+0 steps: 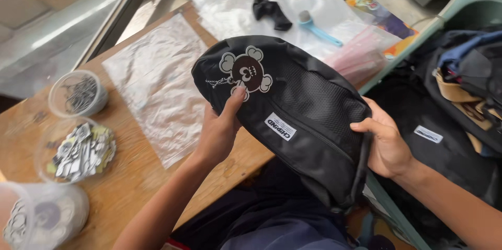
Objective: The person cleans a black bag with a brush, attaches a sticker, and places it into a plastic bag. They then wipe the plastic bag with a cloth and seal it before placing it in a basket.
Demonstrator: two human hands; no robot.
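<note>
Above the wooden table's [130, 177] edge, a black waist bag [293, 119] is being held up between both hands. The left hand [219, 129] is gripping its front end, thumb pressing the skull-shaped patch [246, 72]; the right hand [384, 145] is clasping the far end, fingers curled around it. This looks like an inspection step; turning it over would need both grips kept. Clear plastic bags [157, 82] and tubs of small parts [78, 150] are lying beside.
</note>
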